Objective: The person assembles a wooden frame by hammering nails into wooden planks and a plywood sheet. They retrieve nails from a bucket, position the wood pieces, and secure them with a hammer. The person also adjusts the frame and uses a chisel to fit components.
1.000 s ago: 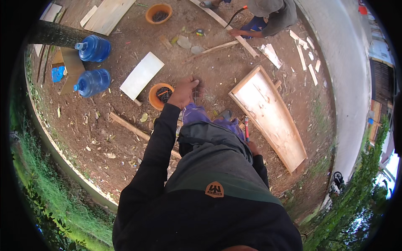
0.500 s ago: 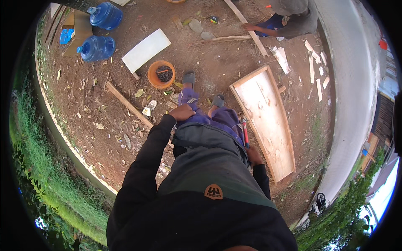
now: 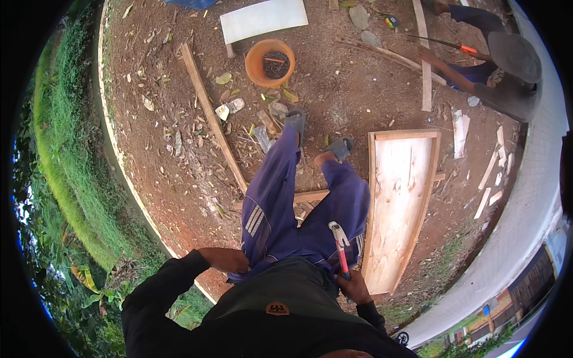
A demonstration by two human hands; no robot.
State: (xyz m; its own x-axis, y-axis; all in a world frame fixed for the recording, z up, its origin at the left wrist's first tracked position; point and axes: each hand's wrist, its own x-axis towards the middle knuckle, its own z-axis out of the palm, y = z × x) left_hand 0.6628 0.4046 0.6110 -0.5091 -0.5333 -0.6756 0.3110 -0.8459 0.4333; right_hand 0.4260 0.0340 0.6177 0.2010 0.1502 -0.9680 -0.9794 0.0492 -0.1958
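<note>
My right hand (image 3: 357,289) is closed around the red handle of a claw hammer (image 3: 342,253), held beside my right thigh with its metal head pointing away from me. At my left hip, my left hand (image 3: 230,261) has its fingers curled on the side of my purple trousers (image 3: 271,197). Just right of my legs lies a shallow wooden box (image 3: 397,206) with a pale panel and raised edges. Neither hand touches it. A wooden strip (image 3: 310,196) lies on the ground behind my legs, partly hidden by them.
An orange bucket (image 3: 253,64) holding what look like nails stands ahead, below a white board (image 3: 262,22). A long batten (image 3: 209,110) lies left. At far right a person (image 3: 507,89) crouches with an orange-handled saw (image 3: 468,49) by a plank (image 3: 424,65). Wood scraps (image 3: 488,170) lie nearby.
My left hand has moved from my thigh back to my hip. The hammer now shows more fully in my right hand. My view has shifted, and the other person's saw has come into sight.
</note>
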